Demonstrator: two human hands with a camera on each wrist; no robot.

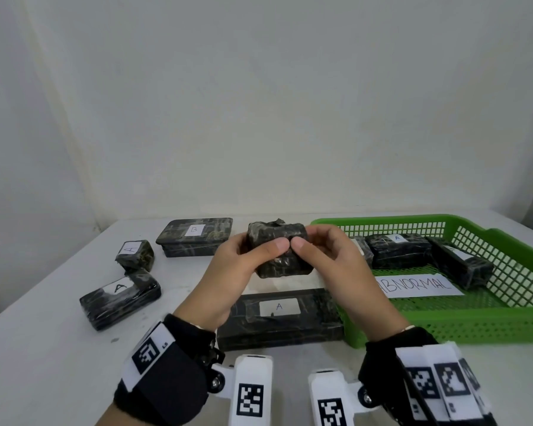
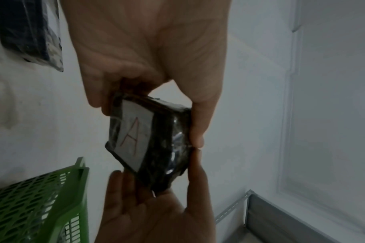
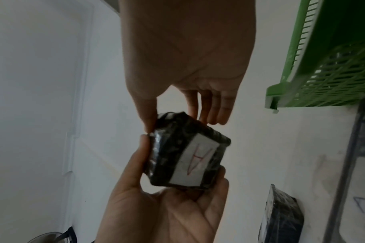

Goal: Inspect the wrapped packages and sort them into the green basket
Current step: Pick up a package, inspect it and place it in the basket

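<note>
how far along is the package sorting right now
Done: three packages already lie in the green basket, beside its ABNORMAL sign. In hand: the left hand and right hand both grip a small package above the table; the wrist views show a red A label on it. Left: four labelled packages still wait on the table.

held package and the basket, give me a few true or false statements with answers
1. Both the left hand and the right hand hold one dark wrapped package above the table. True.
2. Its label reads B. False: it reads A.
3. The green basket holds no packages. False: several lie in it.
4. A paper in the basket reads ABNORMAL. True.
5. The basket stands left of the hands. False: it stands to their right.
</note>
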